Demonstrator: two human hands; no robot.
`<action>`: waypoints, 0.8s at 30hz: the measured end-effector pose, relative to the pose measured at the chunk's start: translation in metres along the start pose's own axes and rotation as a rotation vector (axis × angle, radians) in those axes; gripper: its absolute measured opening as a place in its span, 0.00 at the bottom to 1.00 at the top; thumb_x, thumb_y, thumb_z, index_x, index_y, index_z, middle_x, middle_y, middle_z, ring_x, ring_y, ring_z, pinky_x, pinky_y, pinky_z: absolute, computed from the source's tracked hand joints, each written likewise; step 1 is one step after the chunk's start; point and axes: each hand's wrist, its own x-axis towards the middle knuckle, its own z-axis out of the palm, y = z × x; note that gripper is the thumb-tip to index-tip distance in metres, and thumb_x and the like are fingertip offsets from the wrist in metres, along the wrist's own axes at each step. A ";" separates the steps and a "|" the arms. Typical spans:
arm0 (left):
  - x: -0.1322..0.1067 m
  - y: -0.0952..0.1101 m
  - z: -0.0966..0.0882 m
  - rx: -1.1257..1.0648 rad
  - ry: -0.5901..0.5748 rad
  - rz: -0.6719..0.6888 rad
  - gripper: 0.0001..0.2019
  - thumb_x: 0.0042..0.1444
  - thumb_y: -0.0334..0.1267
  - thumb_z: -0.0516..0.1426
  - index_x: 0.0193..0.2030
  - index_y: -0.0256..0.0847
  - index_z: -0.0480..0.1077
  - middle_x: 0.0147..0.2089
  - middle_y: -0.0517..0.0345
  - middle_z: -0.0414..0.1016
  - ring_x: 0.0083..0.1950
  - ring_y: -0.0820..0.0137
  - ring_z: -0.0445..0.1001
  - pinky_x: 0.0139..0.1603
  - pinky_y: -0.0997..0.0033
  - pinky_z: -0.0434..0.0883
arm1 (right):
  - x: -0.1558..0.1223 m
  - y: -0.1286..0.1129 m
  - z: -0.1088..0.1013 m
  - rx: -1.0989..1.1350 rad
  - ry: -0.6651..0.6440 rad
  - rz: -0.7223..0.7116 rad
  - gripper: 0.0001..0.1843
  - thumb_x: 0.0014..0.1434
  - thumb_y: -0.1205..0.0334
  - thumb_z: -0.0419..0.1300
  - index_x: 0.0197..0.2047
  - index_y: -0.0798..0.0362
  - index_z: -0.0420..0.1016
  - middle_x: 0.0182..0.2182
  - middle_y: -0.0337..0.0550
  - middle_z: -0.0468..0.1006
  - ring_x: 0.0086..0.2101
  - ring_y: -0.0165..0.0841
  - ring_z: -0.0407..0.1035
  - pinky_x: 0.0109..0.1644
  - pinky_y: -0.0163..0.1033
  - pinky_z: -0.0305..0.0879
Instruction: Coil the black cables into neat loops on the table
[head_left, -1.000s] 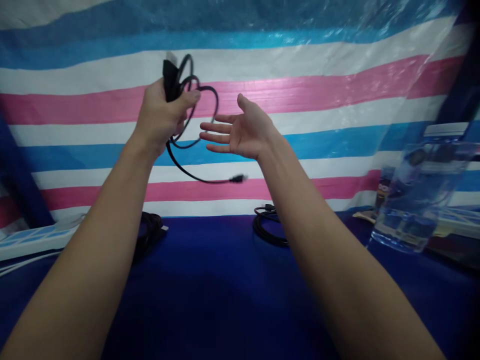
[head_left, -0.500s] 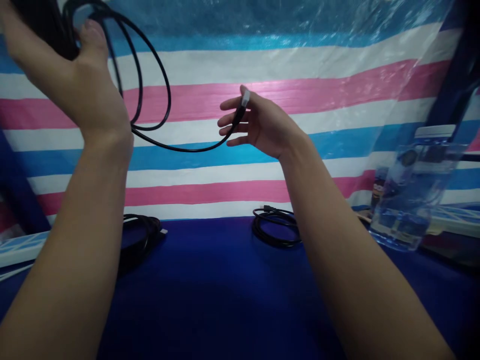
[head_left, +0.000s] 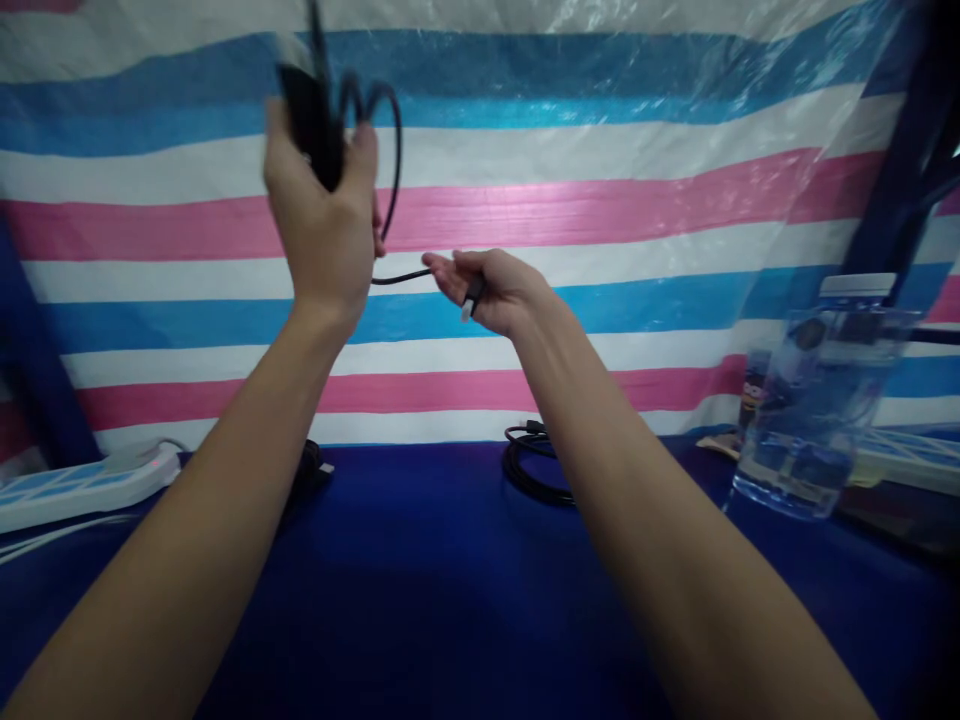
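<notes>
Raised at the upper left, my left hand grips a black block-shaped object, smeared by motion, so its kind is unclear. Loops of thin black cable hang beside that hand's fingers. A stretch of the cable runs across to my right hand, near the middle of the view. There the fingers are curled around the cable's end, and a black plug with a pale tip sticks out below them. Both hands are in the air above the blue tabletop.
A coiled black cable lies behind my right forearm; another coil is partly hidden by my left arm. At left is a white-and-blue power strip. A clear bottle stands right. Striped sheeting hangs behind.
My left hand has moved right and down with the black object, closer to my right hand. My right hand has dropped and curled, and the plug now points downward.
</notes>
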 end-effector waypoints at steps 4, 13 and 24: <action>0.004 -0.021 -0.001 -0.188 -0.261 -0.064 0.08 0.51 0.39 0.57 0.33 0.37 0.65 0.23 0.61 0.69 0.23 0.73 0.71 0.23 0.75 0.67 | 0.006 -0.005 -0.022 0.082 0.241 -0.192 0.10 0.58 0.74 0.44 0.43 0.61 0.62 0.37 0.46 0.73 0.32 0.25 0.70 0.38 0.31 0.70; -0.005 -0.035 0.011 -0.260 -0.769 -0.254 0.10 0.53 0.41 0.58 0.35 0.35 0.68 0.31 0.48 0.74 0.27 0.65 0.74 0.21 0.72 0.68 | 0.007 0.014 0.007 -0.323 0.035 -0.102 0.19 0.60 0.48 0.51 0.29 0.56 0.63 0.23 0.44 0.67 0.23 0.30 0.65 0.27 0.38 0.66; 0.003 -0.052 0.010 -0.346 -0.477 -0.399 0.07 0.52 0.37 0.58 0.31 0.35 0.67 0.28 0.54 0.70 0.23 0.72 0.71 0.23 0.72 0.69 | 0.011 0.005 -0.015 -0.158 0.134 -0.085 0.02 0.52 0.72 0.52 0.30 0.58 0.62 0.27 0.43 0.73 0.22 0.24 0.66 0.24 0.30 0.64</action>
